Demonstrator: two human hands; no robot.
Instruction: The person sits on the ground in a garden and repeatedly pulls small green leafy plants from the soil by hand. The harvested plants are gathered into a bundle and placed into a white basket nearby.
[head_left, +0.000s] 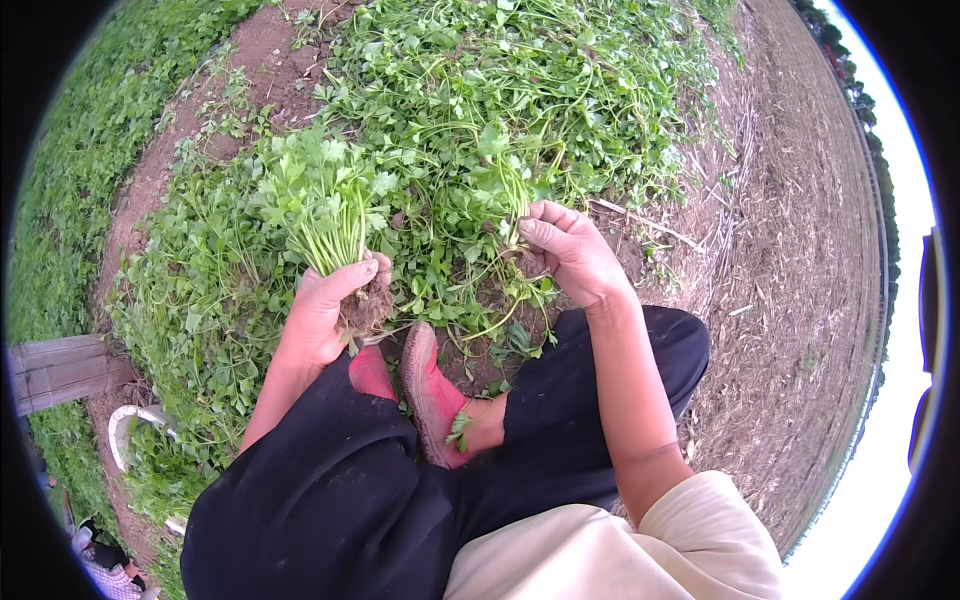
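Note:
A bunch of leafy green plants, likely celery or parsley (330, 217), stands upright in my left hand (334, 300). Its soil-covered roots (367, 304) hang below my thumb, above my red shoes (435, 397). Between the thumb and fingers of my right hand (574, 251) are the thin stems of a smaller leafy sprig (512, 180). The two hands are apart, with the right one over the near edge of a large heap of the same cut or pulled greens (510, 90). Some fingertips of my left hand are hidden behind the bunch.
More greens (202, 300) lie at the left. A white container (124, 435) holding greens stands at lower left, near a wooden board or post (67, 371). Another person (112, 562) is partly visible in the lower left corner. Straw-littered soil (795, 285) stretches along the right.

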